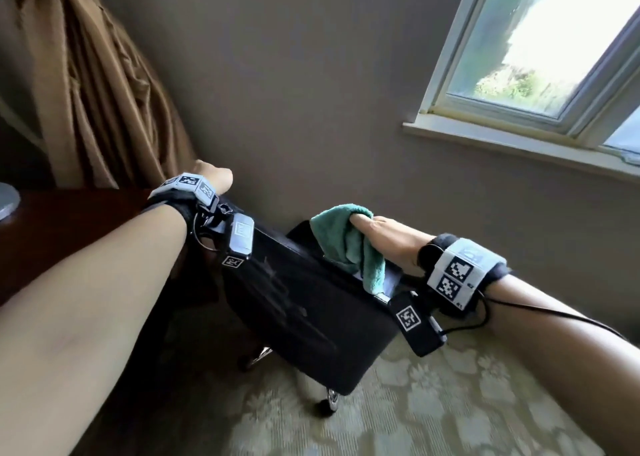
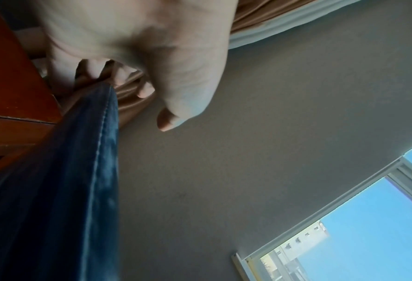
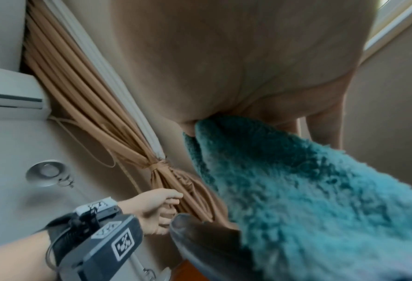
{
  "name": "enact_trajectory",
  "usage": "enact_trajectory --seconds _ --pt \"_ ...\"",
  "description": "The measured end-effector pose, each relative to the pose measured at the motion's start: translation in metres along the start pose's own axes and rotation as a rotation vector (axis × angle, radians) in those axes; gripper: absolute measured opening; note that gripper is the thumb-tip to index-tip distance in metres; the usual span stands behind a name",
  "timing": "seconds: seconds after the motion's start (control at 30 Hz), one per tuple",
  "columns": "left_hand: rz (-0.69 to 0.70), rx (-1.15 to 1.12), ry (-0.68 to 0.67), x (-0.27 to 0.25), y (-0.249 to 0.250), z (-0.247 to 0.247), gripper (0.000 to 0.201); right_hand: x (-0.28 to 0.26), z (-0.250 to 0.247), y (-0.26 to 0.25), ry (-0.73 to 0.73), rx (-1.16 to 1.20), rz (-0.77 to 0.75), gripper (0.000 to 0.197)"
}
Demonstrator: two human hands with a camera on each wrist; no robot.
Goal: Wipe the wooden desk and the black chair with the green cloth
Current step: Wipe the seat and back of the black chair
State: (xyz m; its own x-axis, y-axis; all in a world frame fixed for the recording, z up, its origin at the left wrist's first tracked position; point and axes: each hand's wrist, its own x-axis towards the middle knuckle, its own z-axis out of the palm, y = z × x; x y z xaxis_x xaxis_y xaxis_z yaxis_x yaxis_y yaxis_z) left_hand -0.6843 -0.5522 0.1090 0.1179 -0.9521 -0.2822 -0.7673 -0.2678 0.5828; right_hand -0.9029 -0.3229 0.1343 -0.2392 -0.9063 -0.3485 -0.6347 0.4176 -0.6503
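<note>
The black chair (image 1: 304,310) stands with its back towards me, beside the dark wooden desk (image 1: 69,220). My left hand (image 1: 211,178) grips the top left corner of the chair's back; in the left wrist view its fingers (image 2: 91,72) curl over the stitched edge of the chair (image 2: 55,190), next to the desk (image 2: 12,85). My right hand (image 1: 384,237) holds the green cloth (image 1: 346,241) against the top right of the chair's back, with the cloth hanging down over it. In the right wrist view the cloth (image 3: 296,190) bunches under my palm, and my left hand (image 3: 156,211) shows beyond the chair's top edge (image 3: 200,237).
A brown tied curtain (image 1: 104,92) hangs behind the desk. A window (image 1: 554,40) with a white sill is at the upper right. Patterned carpet (image 1: 450,403) lies below, with the chair's chrome base (image 1: 330,400) on it. A lamp base (image 1: 7,199) sits on the desk's left edge.
</note>
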Motion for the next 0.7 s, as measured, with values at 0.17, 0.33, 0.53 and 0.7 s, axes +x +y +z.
enact_trajectory --seconds 0.17,0.33,0.53,0.7 --pt "0.091 0.225 -0.040 0.025 -0.020 0.014 0.055 -0.006 0.002 0.005 0.051 0.014 0.046 0.047" --pt "0.065 0.320 -0.007 -0.015 -0.020 0.013 0.052 -0.018 0.022 0.019 0.028 -0.055 0.069 0.040" --pt "0.081 0.340 0.010 -0.055 -0.021 0.014 0.044 -0.044 0.004 0.040 0.064 -0.157 0.077 0.024" --pt "0.117 0.354 -0.056 -0.104 -0.025 0.027 0.041 -0.053 -0.017 0.071 0.089 -0.415 -0.007 0.075"
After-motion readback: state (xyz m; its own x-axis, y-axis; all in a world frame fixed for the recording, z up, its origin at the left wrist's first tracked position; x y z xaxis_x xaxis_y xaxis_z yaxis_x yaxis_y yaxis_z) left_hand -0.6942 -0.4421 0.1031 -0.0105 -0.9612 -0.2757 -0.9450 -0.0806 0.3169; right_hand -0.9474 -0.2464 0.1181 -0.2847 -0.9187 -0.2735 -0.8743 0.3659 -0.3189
